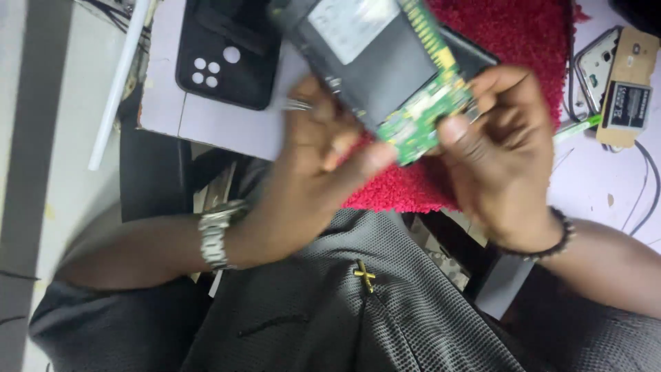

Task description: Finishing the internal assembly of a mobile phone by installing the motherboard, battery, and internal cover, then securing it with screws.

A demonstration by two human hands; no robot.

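Left hand (pixel 323 148): closed on the near end of the opened phone (pixel 382 62), thumb on its green circuit board (pixel 423 117).
Right hand (pixel 496 148): pinching the board's other side.
Phone: tilted above the red mat (pixel 513 31).
Around: one black phone case (pixel 227 58), one white rod (pixel 120 83), one battery (pixel 625 105).
Wrists: one watch (pixel 215 238), one bead bracelet (pixel 554 241).

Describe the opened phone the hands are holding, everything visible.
The opened phone is a dark slab with its back cover off, showing a grey battery panel and a green circuit board along its edge and lower end. It is tilted, blurred, held above the red mat. The left hand and right hand pinch its lower end.
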